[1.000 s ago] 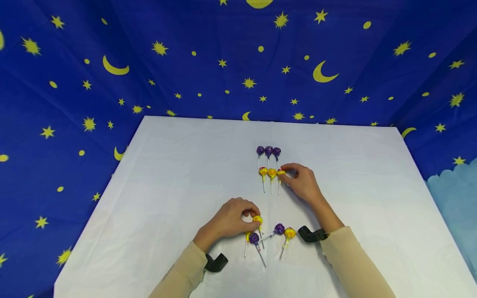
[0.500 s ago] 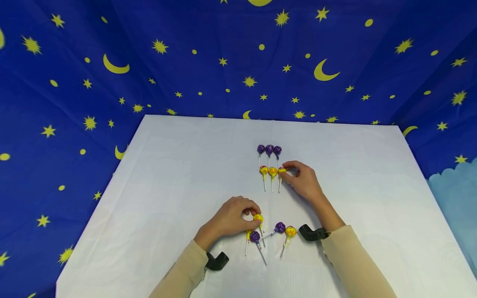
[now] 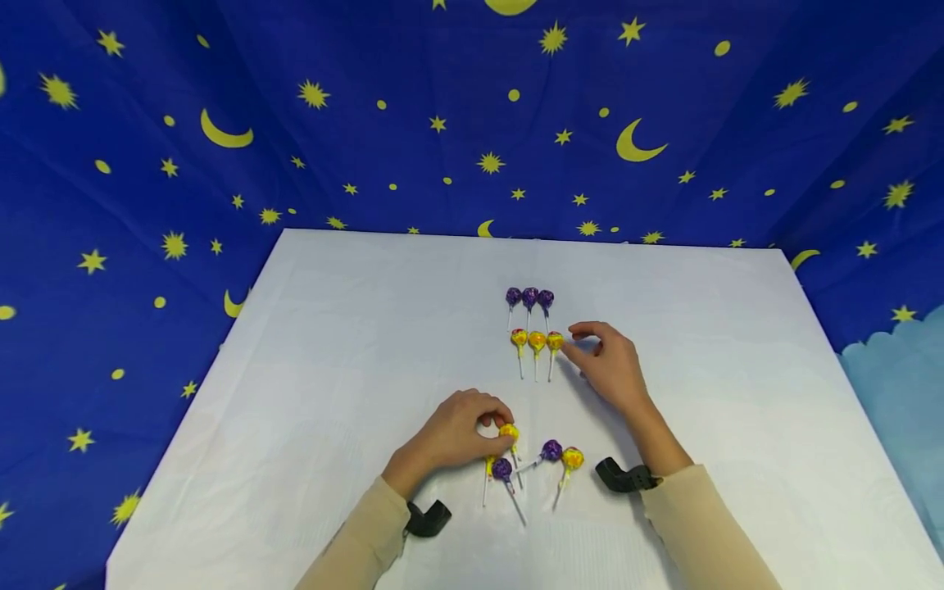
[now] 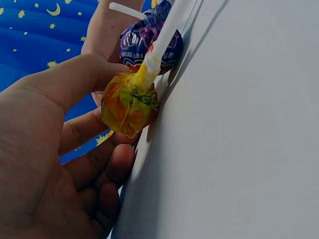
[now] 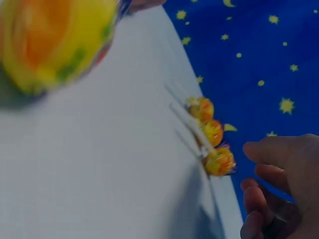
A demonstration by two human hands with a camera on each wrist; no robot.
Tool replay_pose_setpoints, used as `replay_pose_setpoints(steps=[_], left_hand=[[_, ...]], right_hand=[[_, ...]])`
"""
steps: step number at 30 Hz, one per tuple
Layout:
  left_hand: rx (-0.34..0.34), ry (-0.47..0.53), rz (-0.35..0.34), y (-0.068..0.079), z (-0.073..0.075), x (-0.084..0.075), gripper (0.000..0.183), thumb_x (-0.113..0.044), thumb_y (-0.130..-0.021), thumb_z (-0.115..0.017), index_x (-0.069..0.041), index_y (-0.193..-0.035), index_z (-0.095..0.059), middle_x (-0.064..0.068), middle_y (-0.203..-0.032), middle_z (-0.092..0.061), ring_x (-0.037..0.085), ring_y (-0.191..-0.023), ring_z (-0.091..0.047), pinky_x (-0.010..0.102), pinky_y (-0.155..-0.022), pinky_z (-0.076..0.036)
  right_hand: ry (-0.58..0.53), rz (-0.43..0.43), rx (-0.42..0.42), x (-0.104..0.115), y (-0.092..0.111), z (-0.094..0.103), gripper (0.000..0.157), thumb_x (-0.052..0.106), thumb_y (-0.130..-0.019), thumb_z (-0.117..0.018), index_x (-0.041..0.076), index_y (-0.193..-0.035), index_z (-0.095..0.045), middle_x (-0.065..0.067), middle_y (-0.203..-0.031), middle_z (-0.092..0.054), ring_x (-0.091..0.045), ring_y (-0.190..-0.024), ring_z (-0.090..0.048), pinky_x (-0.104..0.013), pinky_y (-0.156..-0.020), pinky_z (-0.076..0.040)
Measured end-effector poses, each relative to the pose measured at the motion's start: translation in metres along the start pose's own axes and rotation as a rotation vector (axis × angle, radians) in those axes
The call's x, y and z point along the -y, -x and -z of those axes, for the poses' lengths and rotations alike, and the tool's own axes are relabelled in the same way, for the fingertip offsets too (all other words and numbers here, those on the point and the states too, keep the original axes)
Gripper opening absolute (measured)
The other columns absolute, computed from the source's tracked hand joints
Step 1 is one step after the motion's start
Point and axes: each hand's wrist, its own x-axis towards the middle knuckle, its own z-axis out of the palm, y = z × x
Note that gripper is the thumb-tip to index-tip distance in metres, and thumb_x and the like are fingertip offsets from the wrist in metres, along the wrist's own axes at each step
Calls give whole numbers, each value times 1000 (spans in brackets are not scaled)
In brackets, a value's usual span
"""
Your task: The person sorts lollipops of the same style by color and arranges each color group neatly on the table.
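Note:
My left hand [image 3: 457, 430] pinches the head of a yellow lollipop [image 3: 509, 431] between thumb and forefinger, its stick pointing towards me. Beside that hand lie another yellow lollipop [image 3: 489, 469], partly hidden, and a purple lollipop [image 3: 501, 469]. In the left wrist view a yellow-wrapped lollipop [image 4: 130, 107] covers the fingertips. My right hand [image 3: 612, 369] holds nothing, its thumb and fingers spread just right of a yellow lollipop [image 3: 555, 341]. That one ends a row of three, with a middle yellow lollipop [image 3: 537, 342] and a left one [image 3: 519, 338].
Behind the yellow row lie three purple lollipops [image 3: 529, 297] side by side. Nearer me are a purple lollipop [image 3: 551, 450] and a yellow lollipop [image 3: 572, 459], close together. Everything rests on a white table [image 3: 354, 328], with a blue star-patterned cloth [image 3: 413, 82] behind it.
My right hand has let go of the rightmost yellow lollipop and drawn slightly right, leaving it in the row. The left hand has stayed in place on its lollipop.

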Motion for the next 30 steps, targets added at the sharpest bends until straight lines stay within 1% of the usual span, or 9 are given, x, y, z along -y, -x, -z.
replay_pose_setpoints(steps=[4,11,16,20,24,30], left_hand=[[-10,6,0,0,0,-1,19,-40,-83,-73,-28,-97,-69,-16,-81,-58,5,-75,-49,28,-74,-38],[-21,25,-7,1,1,-1,18,-40,-83,-73,-28,-96,-69,-16,-80,-58,4,-74,-49,28,-73,-38],[-28,7,-16,1,-1,0,18,-41,-83,-73,-28,-96,-69,-16,-80,-59,3,-73,-49,29,-74,-38],[-22,-1,-5,1,-3,0,19,-42,-83,-72,-29,-96,-68,-16,-81,-59,4,-73,-49,29,-74,-37],[-23,2,8,1,-3,0,19,-43,-83,-72,-29,-96,-68,-16,-81,-59,4,-74,-49,29,-74,-38],[-29,9,6,1,-2,0,19,-41,-83,-73,-29,-96,-68,-16,-81,-59,3,-73,-49,28,-73,-38]], right_hand=[[17,9,-9,6,5,4,33,33,-87,-71,12,-112,-68,-3,-101,-67,-17,-58,-52,-34,-54,-41],[28,1,18,11,13,4,29,33,-87,-71,14,-109,-69,4,-88,-66,-16,-53,-49,-31,-47,-38],[19,7,37,13,21,3,28,33,-87,-71,13,-107,-69,5,-87,-65,-15,-52,-51,-31,-47,-39],[18,1,56,15,28,2,28,32,-86,-72,13,-106,-70,5,-87,-65,-14,-51,-51,-31,-47,-40],[22,-8,73,18,34,1,26,31,-86,-72,14,-105,-71,6,-88,-65,-14,-52,-51,-32,-49,-41],[33,-6,88,20,43,2,24,32,-86,-73,16,-104,-71,8,-86,-65,-14,-53,-51,-32,-50,-41]])
